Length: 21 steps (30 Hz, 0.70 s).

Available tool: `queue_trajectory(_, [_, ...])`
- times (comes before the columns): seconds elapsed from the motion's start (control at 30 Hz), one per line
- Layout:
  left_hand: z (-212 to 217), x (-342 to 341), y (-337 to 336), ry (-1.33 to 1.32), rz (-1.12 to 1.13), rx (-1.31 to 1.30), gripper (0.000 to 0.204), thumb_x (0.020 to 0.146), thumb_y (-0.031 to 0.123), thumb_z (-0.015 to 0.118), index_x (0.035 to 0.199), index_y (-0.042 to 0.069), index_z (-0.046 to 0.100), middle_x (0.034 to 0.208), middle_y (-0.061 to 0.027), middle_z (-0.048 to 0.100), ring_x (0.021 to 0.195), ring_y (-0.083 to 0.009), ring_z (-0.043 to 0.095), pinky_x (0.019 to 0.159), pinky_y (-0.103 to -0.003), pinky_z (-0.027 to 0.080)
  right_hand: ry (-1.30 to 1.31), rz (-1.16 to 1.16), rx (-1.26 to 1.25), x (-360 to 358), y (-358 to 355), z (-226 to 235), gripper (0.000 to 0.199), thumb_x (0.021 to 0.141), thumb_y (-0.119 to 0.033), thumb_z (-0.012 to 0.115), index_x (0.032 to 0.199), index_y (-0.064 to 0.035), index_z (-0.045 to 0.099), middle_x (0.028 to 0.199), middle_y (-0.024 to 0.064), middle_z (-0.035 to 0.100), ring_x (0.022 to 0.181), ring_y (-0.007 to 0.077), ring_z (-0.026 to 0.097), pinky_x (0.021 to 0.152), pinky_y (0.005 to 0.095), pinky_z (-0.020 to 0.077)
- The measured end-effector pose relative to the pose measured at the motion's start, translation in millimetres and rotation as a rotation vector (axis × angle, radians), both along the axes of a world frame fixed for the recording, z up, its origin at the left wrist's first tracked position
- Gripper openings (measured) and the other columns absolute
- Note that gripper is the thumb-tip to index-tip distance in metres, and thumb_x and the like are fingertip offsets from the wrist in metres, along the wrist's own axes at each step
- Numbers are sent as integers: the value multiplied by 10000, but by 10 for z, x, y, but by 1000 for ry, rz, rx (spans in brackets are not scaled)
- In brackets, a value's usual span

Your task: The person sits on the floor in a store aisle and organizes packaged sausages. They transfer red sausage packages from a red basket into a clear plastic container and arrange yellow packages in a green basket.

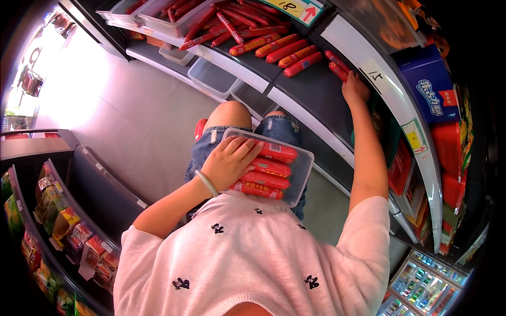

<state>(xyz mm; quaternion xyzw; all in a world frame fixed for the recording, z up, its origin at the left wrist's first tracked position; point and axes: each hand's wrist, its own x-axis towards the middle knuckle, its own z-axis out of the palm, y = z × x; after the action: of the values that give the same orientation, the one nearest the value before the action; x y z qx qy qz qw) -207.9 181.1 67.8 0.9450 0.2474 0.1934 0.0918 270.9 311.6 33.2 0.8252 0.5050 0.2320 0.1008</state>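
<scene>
A clear plastic box (303,176) sits tilted on my lap with several red-wrapped sausages (271,167) lying side by side in it. My left hand (232,160) holds the box from its left side, fingers bent over the sausages; its thumb is hidden. On the dark shelf at the upper right, my right hand (357,88) has its fingers closed around the near end of a red sausage (339,71). Another red sausage (336,59) lies against that one. To their left, several more wrapped sausages (290,50) lie in a row on the shelf.
A loose sausage pile (237,21) and a filled clear bin (174,21) stand farther left on the shelf. Another clear bin (211,76) sits on the lower shelf. A price-tag rail (390,79) arches beside my right arm. Snack shelves (79,221) stand at left.
</scene>
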Motion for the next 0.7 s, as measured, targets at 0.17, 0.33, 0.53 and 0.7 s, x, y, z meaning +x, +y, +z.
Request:
queue_trajectory(0.17, [-12, -111, -32, -210, 172, 27, 620, 808, 257, 705, 1364, 79, 495, 1260, -135, 502, 1164, -285, 505, 1023, -390, 422, 6, 3, 8, -76, -86, 89, 357, 898, -303, 600, 1196, -153, 474, 1191, 96, 582, 961, 362, 654, 752, 501, 546])
queue_trajectory(0.33, [-346, -404, -161, -436, 598, -1089, 654, 912, 333, 642, 1419, 23, 368, 1313, -209, 428, 1242, -345, 443, 1062, -398, 375, 322, 260, 250, -962, -550, 712, 311, 907, -272, 573, 1200, -170, 548, 1175, 78, 606, 966, 337, 648, 755, 461, 535])
queue_trajectory(0.53, [-390, -602, -354, -359, 544, -998, 566, 994, 365, 483, 1438, 35, 367, 1395, -237, 319, 1340, -348, 318, 1126, -396, 269, 921, 514, 295, -1916, -1544, 757, 61, 856, -133, 597, 865, -115, 655, 817, 76, 660, 743, 284, 656, 629, 361, 506])
queue_trajectory(0.7, [-302, -930, -669, -425, 658, -947, 523, 1013, 324, 436, 1436, 27, 358, 1425, -214, 279, 1360, -344, 280, 1139, -389, 233, 871, 417, 11, -1909, -1629, -385, 114, 851, -198, 595, 942, -162, 653, 857, 54, 687, 769, 304, 669, 633, 425, 517])
